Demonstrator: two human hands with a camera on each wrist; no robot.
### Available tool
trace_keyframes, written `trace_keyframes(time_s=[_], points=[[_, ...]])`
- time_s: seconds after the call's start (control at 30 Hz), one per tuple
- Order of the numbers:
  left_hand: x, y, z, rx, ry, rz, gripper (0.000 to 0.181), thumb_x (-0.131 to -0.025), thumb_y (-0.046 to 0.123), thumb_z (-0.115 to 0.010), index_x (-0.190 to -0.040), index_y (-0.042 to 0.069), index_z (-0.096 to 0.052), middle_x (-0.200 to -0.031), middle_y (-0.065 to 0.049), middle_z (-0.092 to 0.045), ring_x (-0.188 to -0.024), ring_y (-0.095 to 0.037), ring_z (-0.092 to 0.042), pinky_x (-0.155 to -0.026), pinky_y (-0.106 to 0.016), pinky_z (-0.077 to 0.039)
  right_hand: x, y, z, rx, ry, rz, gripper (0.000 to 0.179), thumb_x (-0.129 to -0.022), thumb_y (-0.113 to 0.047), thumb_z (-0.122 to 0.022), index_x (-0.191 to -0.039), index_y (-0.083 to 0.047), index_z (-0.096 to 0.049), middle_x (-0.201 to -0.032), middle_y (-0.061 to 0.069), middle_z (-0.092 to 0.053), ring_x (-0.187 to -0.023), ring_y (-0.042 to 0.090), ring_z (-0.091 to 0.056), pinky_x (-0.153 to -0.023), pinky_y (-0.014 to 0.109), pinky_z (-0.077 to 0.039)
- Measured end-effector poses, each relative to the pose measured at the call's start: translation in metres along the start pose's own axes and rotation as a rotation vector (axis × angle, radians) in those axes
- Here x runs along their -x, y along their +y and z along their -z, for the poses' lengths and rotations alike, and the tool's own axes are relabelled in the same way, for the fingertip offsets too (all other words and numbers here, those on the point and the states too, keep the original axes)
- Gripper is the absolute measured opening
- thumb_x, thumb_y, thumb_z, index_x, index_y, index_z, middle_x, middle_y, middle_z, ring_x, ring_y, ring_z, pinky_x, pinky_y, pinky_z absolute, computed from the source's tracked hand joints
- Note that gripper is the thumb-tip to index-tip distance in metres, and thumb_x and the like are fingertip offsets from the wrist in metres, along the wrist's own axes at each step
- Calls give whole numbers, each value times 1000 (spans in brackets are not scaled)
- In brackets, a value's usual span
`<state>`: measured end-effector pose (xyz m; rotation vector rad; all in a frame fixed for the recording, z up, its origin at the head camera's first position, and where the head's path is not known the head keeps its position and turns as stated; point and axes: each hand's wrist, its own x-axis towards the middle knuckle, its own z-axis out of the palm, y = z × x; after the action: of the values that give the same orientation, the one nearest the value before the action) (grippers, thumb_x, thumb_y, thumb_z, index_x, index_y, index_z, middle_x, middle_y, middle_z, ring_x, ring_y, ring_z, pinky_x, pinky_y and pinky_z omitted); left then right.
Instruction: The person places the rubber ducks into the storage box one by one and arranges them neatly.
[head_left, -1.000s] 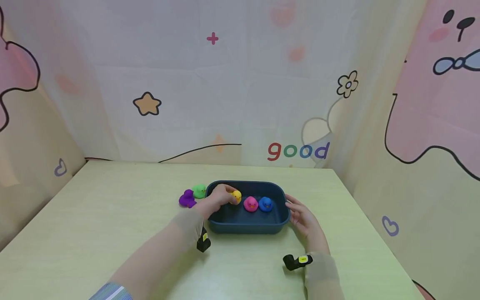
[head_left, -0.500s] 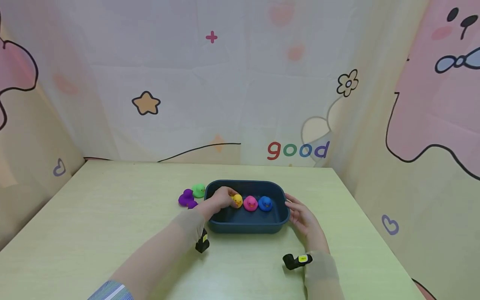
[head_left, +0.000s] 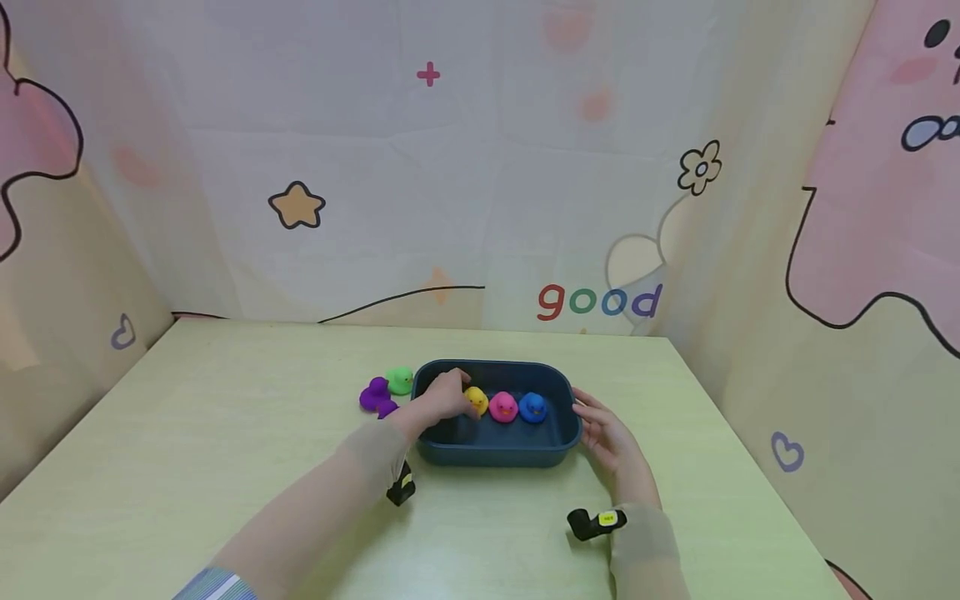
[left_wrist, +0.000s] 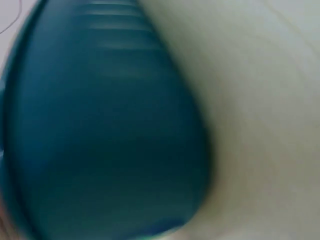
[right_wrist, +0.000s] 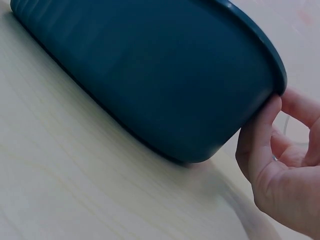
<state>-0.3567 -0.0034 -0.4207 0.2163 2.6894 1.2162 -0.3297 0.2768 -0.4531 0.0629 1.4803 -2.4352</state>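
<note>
My left hand reaches into a dark blue tray in the head view. Its thumb and fingers are spread apart around a yellow toy duck standing on the tray floor, partly covered by the hand. Beside it sit a pink duck and a blue duck in a row. My right hand touches the tray's right end with its fingertips; in the right wrist view, fingers rest against the wall under the rim. The left wrist view shows mostly the tray's outer wall, blurred.
Left of the tray, a green duck and purple ducks lie on the pale wooden table. The left forearm partly hides the purple ones. A printed cloth hangs behind the table and along its sides.
The yellow duck has come down onto the tray floor beside the pink one, and the left hand's fingers have spread away from it. The right hand stays at the tray's end.
</note>
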Motion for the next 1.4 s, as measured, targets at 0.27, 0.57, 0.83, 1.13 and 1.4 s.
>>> trace_keyframes(time_s=[0.27, 0.57, 0.83, 1.13, 1.4], points=[[13, 1, 35, 8, -66, -118, 66, -81, 17, -79, -136, -3, -49, -140, -25, -49, -130, -38, -47, -110, -47, -40, 0, 2, 2, 6, 0, 4, 29, -102, 1, -37, -111, -18, -56, -90, -5, -68, -73, 4, -64, -66, 16, -52], [22, -16, 77, 103, 11, -171, 48, -89, 19, -72, -130, 1, -57, -131, -20, -58, -118, -35, -56, -100, -44, -49, 2, 0, 0, -23, 10, -13, 26, -102, 0, -38, -117, -15, -52, -90, -4, -68, -75, 5, -64, -68, 16, -53], [22, -50, 87, 161, 216, -118, 48, -85, 22, -76, -125, 1, -60, -130, -21, -60, -116, -37, -54, -96, -44, -47, 3, -1, -2, -35, 3, -11, 30, -102, 1, -38, -105, -18, -61, -90, -4, -68, -74, 5, -64, -67, 16, -53], [20, -76, 82, 182, 327, 38, 54, -81, 24, -79, -124, -1, -60, -131, -23, -58, -122, -38, -50, -103, -47, -43, 7, -3, -6, -21, -28, 2, 31, -102, 1, -37, -105, -19, -61, -90, -4, -68, -74, 5, -64, -67, 15, -53], [20, -86, 80, 166, 323, 143, 55, -78, 23, -81, -123, -2, -60, -134, -25, -54, -124, -39, -49, -105, -46, -42, 3, 0, -1, -34, 2, -3, 27, -103, 0, -37, -111, -16, -56, -91, -4, -69, -74, 5, -65, -67, 15, -53]])
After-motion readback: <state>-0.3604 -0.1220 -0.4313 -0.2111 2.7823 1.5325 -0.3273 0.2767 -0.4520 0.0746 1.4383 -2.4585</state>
